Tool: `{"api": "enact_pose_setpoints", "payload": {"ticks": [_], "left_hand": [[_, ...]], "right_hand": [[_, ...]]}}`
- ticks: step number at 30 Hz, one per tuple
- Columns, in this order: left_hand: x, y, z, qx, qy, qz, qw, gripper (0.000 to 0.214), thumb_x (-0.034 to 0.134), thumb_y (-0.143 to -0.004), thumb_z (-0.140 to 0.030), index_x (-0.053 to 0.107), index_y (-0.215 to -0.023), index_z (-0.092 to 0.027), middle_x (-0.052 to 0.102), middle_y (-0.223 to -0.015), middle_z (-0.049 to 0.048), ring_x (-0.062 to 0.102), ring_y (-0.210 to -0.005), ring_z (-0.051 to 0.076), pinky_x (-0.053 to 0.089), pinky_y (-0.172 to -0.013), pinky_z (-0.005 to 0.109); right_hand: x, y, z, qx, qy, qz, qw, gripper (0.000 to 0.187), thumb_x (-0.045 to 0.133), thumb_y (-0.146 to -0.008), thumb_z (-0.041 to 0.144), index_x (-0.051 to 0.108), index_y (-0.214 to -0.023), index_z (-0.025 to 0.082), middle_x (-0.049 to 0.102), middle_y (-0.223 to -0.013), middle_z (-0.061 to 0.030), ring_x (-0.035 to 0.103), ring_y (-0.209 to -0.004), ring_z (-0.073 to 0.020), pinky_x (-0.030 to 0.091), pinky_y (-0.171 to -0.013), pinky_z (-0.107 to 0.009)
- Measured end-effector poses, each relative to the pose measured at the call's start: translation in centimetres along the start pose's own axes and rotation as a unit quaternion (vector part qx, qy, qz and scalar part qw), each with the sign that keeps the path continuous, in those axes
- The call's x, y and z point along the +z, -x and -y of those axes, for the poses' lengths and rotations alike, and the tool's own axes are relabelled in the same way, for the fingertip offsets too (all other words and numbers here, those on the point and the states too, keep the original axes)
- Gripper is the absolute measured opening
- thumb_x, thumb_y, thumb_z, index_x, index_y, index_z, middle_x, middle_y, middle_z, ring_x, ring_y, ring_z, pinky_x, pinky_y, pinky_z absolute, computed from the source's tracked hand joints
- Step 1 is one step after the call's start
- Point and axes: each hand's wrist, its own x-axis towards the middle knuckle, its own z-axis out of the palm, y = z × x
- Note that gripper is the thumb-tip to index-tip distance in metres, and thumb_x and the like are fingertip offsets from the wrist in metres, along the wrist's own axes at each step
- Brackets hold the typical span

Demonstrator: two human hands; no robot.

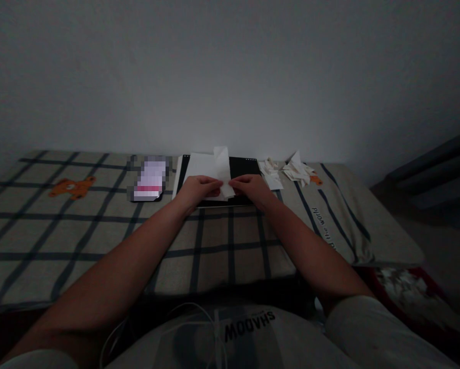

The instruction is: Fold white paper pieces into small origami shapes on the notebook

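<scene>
Both my hands meet over a black pad [242,168] at the far side of a cloth-covered surface. My left hand [199,187] and my right hand [252,185] each pinch a white sheet of paper [221,165], part of which stands folded upward between them. The fingers of both hands are closed on the paper's lower edge. More white paper [197,170] lies flat on the pad under my left hand.
A checked cloth [99,230] with an orange bear print [73,187] covers the surface. A lit phone [151,179] lies left of the pad. Several folded white paper pieces [287,171] sit to the right. A red container with paper scraps [406,287] is at lower right.
</scene>
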Motion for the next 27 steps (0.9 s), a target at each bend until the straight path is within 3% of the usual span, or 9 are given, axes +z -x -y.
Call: {"api": "enact_pose_setpoints", "payload": {"ticks": [5,10,17,22,27], "left_hand": [[-0.15,-0.03,0.13,-0.011,-0.025,0.037,0.999,0.021,0.08,-0.063,-0.028,0.071,-0.073,-0.012,0.068,-0.065,0.0032,0.062,-0.059,0.011,0.054,-0.068,0.028],[-0.06,0.06,0.12,0.014,-0.024,0.01,1.0,0.023,0.081,-0.062,-0.029,0.07,-0.074,-0.013,0.068,-0.065,0.0031,0.062,-0.06,0.012,0.053,-0.071,0.03],[-0.03,0.08,0.14,-0.007,-0.021,0.037,0.999,0.024,0.082,-0.06,-0.029,0.071,-0.075,-0.013,0.069,-0.067,0.0043,0.063,-0.063,0.013,0.054,-0.071,0.03],[0.01,0.08,0.12,0.006,-0.019,0.008,1.0,0.026,0.082,-0.059,-0.029,0.07,-0.075,-0.012,0.068,-0.065,0.0031,0.063,-0.059,0.012,0.054,-0.068,0.029],[0.14,0.42,-0.1,-0.022,-0.018,0.044,0.999,0.02,0.081,-0.061,-0.023,0.07,-0.075,-0.012,0.07,-0.07,0.0048,0.065,-0.065,0.012,0.054,-0.074,0.029]], "right_hand": [[0.02,0.02,0.2,0.008,-0.024,-0.004,1.0,0.025,0.073,-0.069,0.038,0.072,-0.08,0.015,0.068,-0.069,-0.004,0.058,-0.058,-0.0108,0.048,-0.06,-0.027],[-0.01,0.21,0.59,0.031,-0.042,0.03,0.998,0.024,0.073,-0.068,0.036,0.072,-0.08,0.015,0.068,-0.069,-0.0035,0.058,-0.059,-0.0103,0.048,-0.061,-0.026],[0.05,0.16,0.54,0.0,-0.01,-0.008,1.0,0.024,0.072,-0.069,0.037,0.072,-0.078,0.015,0.067,-0.065,-0.0025,0.056,-0.055,-0.0094,0.045,-0.057,-0.025],[0.22,0.27,0.55,0.023,-0.041,0.004,0.999,0.027,0.074,-0.067,0.037,0.071,-0.081,0.014,0.068,-0.069,-0.0033,0.058,-0.059,-0.0101,0.047,-0.061,-0.026],[0.17,0.32,0.56,0.01,-0.015,-0.019,1.0,0.027,0.073,-0.068,0.037,0.071,-0.083,0.014,0.067,-0.066,-0.0025,0.056,-0.056,-0.0093,0.046,-0.059,-0.025]]}}
